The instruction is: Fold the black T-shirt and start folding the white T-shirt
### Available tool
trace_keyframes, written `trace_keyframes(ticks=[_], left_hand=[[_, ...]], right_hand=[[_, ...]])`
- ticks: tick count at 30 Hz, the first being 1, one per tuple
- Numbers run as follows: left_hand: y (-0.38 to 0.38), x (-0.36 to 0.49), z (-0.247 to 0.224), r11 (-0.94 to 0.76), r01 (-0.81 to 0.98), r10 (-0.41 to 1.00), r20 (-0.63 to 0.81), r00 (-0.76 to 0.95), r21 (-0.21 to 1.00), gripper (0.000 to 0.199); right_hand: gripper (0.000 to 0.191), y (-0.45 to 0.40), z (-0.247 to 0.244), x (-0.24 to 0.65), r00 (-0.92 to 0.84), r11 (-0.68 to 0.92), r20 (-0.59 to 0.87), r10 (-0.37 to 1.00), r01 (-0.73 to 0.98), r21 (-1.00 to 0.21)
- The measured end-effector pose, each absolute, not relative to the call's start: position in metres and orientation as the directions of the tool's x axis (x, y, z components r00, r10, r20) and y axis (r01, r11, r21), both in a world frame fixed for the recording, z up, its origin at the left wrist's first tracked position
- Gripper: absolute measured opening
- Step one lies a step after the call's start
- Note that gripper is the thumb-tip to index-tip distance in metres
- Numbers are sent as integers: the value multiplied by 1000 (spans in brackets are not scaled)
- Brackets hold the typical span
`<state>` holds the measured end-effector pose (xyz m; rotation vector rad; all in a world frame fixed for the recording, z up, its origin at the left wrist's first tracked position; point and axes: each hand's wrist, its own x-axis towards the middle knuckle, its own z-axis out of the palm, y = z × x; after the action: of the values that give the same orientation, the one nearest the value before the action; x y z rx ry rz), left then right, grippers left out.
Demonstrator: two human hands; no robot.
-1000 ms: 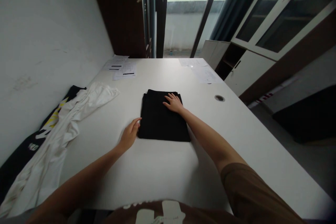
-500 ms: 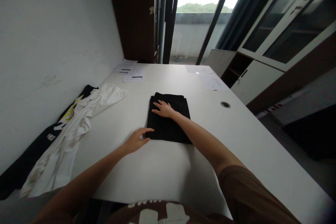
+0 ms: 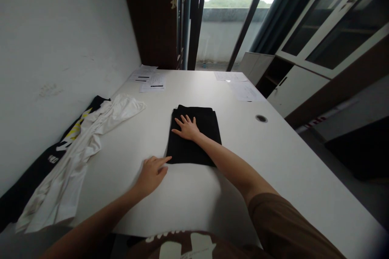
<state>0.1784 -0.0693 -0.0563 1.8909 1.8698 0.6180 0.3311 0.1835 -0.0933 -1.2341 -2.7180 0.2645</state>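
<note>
A black folded cloth [image 3: 194, 151] lies flat on the white table [image 3: 243, 145], its edges stacked in layers at the far side. My right hand [image 3: 187, 128] rests palm down on its upper left part, fingers spread wide. At the cloth's near left corner is my left hand [image 3: 152, 174], its index finger stretched out to touch the corner and its thumb apart from it. Neither hand grips anything.
On the left, beside the wall [image 3: 60, 28], lie a white garment [image 3: 85, 141] and a black garment with yellow marks [image 3: 36, 170]. Papers [image 3: 153, 82] lie at the far left, more sheets [image 3: 246, 90] at the far right. A round cable hole [image 3: 261, 118] is on the right.
My left hand has drawn back a little toward me and left, its thumb off the cloth's edge. The fingers of my right hand have spread wider. The view has shifted slightly.
</note>
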Motion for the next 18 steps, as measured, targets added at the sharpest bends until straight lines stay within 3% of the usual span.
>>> trace_keyframes(ticks=[6,8,10,14,18], left_hand=[[-68,181,-45,-81,860,996,74,50,504,34],[-64,182,-44,-110,883,992,108,68,457,30],[-60,184,-43,-127,900,986,153,68,417,24],[-53,191,-41,-134,930,974,219,59,342,14],[-33,218,-29,-294,900,940,267,212,322,15]], right_hand=[[91,202,-86,339,-735,687,-97,671,666,-291],[82,217,-80,356,-815,743,-129,564,569,-353],[65,231,-76,382,-860,783,-62,507,489,-384],[53,241,-83,441,-750,735,107,652,592,-331],[52,231,-102,475,-620,631,155,769,698,-339]])
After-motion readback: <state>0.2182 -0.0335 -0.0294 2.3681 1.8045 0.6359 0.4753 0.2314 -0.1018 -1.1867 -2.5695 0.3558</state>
